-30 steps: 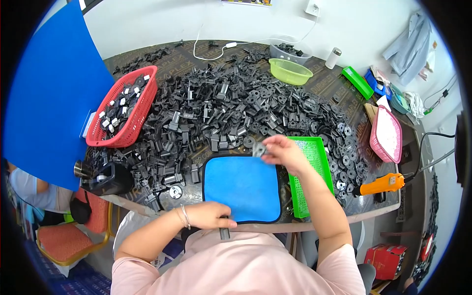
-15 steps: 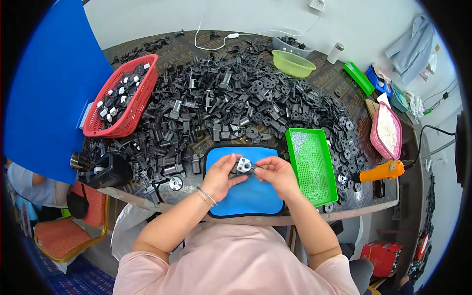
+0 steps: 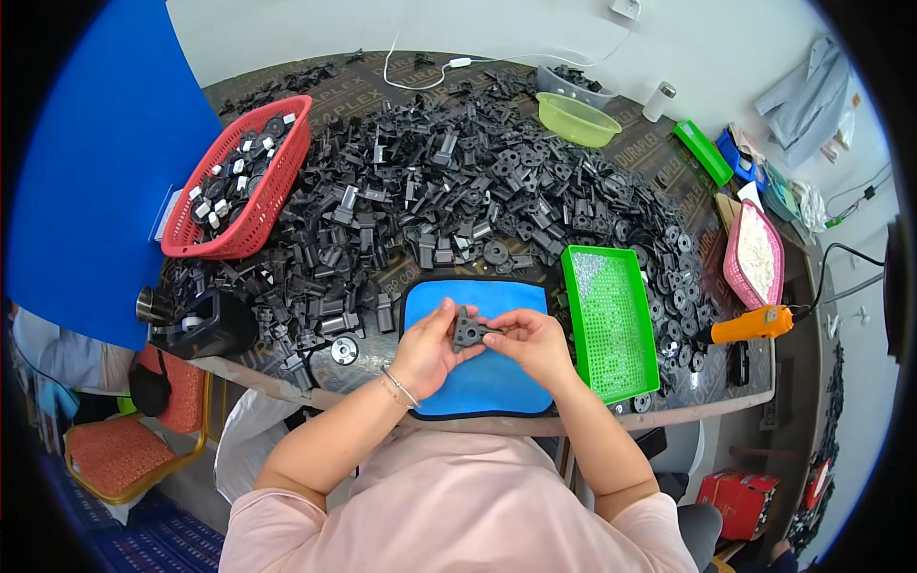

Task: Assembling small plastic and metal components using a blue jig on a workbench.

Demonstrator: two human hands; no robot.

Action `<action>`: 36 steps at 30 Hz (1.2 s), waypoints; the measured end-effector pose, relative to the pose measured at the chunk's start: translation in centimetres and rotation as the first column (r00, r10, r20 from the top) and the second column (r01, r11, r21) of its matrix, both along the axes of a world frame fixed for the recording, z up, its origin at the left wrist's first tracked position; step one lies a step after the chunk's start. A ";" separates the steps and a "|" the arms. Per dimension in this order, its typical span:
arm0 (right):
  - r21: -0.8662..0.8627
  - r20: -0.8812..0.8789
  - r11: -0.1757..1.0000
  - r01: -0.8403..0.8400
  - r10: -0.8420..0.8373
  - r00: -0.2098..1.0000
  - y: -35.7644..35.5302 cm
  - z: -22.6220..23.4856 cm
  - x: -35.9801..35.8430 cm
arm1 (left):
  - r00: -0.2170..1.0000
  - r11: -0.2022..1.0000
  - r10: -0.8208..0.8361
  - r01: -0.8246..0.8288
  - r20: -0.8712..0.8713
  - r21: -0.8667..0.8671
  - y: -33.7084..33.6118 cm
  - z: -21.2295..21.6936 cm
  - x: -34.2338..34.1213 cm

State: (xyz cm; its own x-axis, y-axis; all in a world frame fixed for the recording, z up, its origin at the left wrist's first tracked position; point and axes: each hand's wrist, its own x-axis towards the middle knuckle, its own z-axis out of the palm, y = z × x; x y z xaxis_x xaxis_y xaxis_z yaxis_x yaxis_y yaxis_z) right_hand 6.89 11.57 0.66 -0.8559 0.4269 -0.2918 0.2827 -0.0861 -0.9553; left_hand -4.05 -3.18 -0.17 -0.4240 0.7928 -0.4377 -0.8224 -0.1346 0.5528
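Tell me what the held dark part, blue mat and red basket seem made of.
Dark part: probably molded plastic, judging by its dull grey-black surface; coated metal is possible. Blue mat: likely cloth or soft foam, matte, with a dark edging. Red basket: almost surely plastic, slightly glossy, with openwork walls.

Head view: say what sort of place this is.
Probably a small assembly workshop: black parts lie heaped across the table, an orange corded tool is at its right, and a green tray holds tiny silvery pieces.
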 end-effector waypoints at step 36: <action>-0.247 -0.303 0.963 0.108 -0.183 0.935 0.2 -1.8 3.0 | 0.896 0.999 -0.031 0.020 -0.442 -0.029 1.2 -0.4 1.1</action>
State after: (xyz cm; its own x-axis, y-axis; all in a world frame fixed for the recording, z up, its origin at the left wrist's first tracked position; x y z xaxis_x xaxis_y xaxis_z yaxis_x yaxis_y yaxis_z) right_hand 9.85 11.79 -1.16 -0.8529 0.5093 -0.1150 -0.0665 -0.3245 -0.9435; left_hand -2.94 -1.98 -0.55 -0.5578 0.7980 -0.2281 -0.4953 -0.0995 0.8630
